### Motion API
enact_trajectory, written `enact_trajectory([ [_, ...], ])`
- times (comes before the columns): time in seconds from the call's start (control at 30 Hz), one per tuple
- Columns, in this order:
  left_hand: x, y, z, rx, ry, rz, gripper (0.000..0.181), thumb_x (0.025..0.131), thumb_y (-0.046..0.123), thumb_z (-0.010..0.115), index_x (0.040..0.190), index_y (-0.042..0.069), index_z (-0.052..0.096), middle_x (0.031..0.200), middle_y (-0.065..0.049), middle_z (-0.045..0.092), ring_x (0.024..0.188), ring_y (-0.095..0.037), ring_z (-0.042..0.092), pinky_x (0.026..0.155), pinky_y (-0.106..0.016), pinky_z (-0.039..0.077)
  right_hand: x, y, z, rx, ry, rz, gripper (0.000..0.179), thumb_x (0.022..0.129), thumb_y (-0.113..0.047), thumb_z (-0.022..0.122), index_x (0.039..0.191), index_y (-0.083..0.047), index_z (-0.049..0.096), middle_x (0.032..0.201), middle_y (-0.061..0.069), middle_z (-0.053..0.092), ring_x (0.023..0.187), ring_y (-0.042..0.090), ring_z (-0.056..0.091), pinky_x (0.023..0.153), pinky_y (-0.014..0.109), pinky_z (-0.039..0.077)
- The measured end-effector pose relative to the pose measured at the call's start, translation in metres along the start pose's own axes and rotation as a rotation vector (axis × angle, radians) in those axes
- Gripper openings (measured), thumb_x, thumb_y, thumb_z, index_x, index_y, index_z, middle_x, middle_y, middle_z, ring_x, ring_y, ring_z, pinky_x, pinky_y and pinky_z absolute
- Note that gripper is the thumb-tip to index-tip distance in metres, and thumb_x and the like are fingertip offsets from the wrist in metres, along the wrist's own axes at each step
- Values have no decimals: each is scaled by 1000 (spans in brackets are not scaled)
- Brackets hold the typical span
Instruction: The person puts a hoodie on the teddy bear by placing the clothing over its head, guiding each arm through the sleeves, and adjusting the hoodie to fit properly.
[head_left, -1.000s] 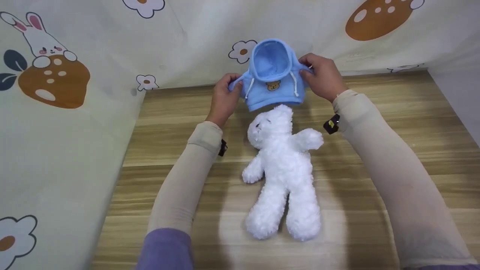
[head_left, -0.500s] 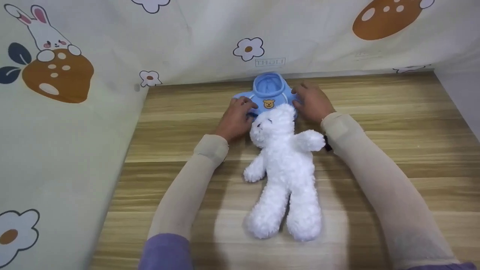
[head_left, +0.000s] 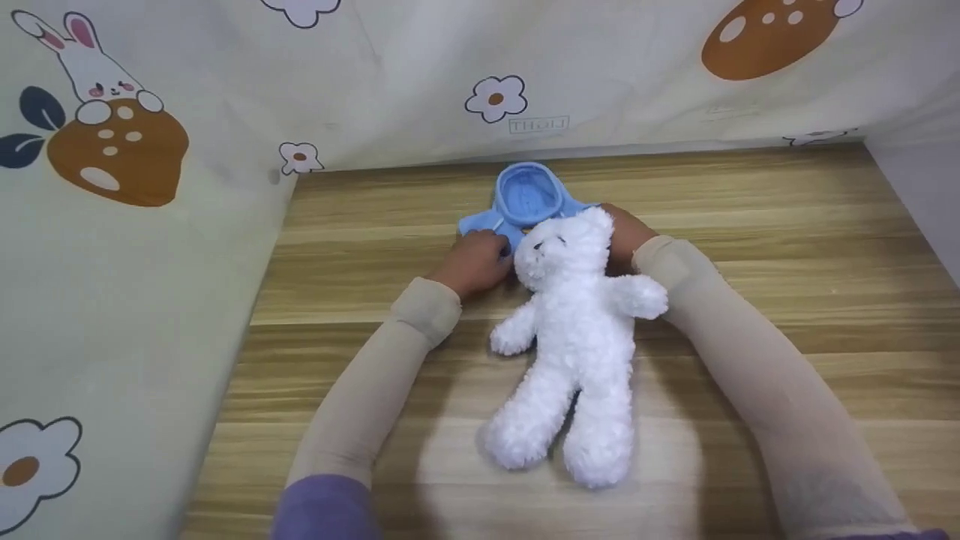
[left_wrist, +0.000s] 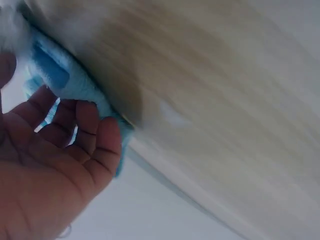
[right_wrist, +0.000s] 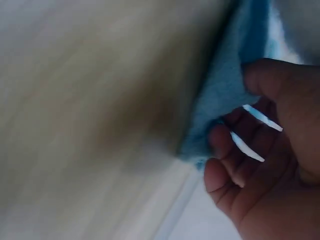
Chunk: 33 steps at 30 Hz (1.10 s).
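A white plush bear (head_left: 579,322) lies on its back on the wooden tabletop, its head turned left. Past its head is a small light-blue doll hoodie (head_left: 529,196), hood opening upward, its lower part covered by the head. My left hand (head_left: 475,262) grips the hoodie's lower left side; in the left wrist view the fingers (left_wrist: 106,140) curl at the blue cloth (left_wrist: 80,82). On the other side my right hand (head_left: 628,236) is partly hidden behind the bear's head. The right wrist view shows its thumb and fingers pinching the hoodie's edge (right_wrist: 220,95).
The wood-grain tabletop (head_left: 360,375) extends to both sides. A pale cloth backdrop (head_left: 390,90) with printed flowers and a rabbit rises behind and along the left. A pale wall (head_left: 922,172) borders the right.
Both hands have brought the hoodie down from the backdrop to the tabletop and toward the bear's head. The bear has tilted slightly, its head shifting right. Its head now covers the hoodie's hem.
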<state>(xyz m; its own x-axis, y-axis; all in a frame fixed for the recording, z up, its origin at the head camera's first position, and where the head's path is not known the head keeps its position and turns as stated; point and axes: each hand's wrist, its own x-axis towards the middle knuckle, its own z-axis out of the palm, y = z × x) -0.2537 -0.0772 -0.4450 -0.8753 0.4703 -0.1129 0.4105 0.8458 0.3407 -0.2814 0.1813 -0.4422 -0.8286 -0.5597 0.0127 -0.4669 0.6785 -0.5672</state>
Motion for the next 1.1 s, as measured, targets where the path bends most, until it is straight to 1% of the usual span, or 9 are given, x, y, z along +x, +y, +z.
enact_trajectory([
  [0.07,0,5,0,-14,-29,-11,23,99,19,53,96,2,68,90,-14,66,87,-30,60,80,-43,48,-2,-3,-5,23,-30,37,4,84,-4,65,84,-6,68,86,8,66,81,19,55,80,40,49],
  [0.2,-3,13,-2,-40,-86,-13,15,97,12,55,95,2,67,94,-14,68,92,-28,62,84,-43,50,-3,-10,-17,-34,-86,60,13,87,-8,64,74,-9,62,76,5,62,73,18,52,71,38,48],
  [0.3,-3,16,-7,-113,-47,-21,16,97,9,54,93,2,67,91,-11,66,87,-23,59,83,-39,49,-5,-16,-26,-43,-78,97,14,90,-11,62,76,-9,62,78,5,63,76,19,54,73,39,48],
  [0.4,-3,17,-11,-256,43,-53,17,98,10,53,90,2,65,83,-5,59,79,-19,52,75,-34,47,-8,-23,-35,-9,-29,142,9,90,-12,63,88,-4,67,87,10,67,83,25,59,79,43,49],
  [0.53,-3,20,-17,-458,130,-90,15,99,13,53,88,6,60,80,-1,52,75,-16,49,68,-28,42,-14,-32,-44,56,62,190,16,92,-9,59,103,-1,67,102,16,67,95,31,59,86,47,47],
  [0.7,-6,25,-19,-672,136,-108,15,101,15,53,91,5,59,81,-3,53,76,-17,52,66,-27,43,-25,-41,-53,163,110,243,19,98,-8,49,108,-4,64,107,14,63,96,29,54,84,44,44],
  [0.8,-9,27,-21,-846,111,-143,15,102,16,53,95,4,58,82,-4,54,73,-19,53,69,-36,48,-31,-44,-58,189,116,224,20,100,-13,49,111,-5,63,107,13,62,93,27,53,79,42,44],
  [0.93,-13,30,-21,-1000,93,-188,14,103,16,51,99,4,56,83,-6,54,73,-24,55,78,-50,49,-40,-46,-67,187,31,145,26,100,-28,55,115,-8,61,108,10,61,92,24,53,79,41,43],
  [1.1,-17,37,-19,-1095,75,-199,14,105,17,46,99,6,52,88,-6,51,80,-20,53,83,-49,51,-51,-44,-76,125,-152,53,52,90,-33,74,130,-6,54,121,8,58,107,23,54,93,43,42],
])
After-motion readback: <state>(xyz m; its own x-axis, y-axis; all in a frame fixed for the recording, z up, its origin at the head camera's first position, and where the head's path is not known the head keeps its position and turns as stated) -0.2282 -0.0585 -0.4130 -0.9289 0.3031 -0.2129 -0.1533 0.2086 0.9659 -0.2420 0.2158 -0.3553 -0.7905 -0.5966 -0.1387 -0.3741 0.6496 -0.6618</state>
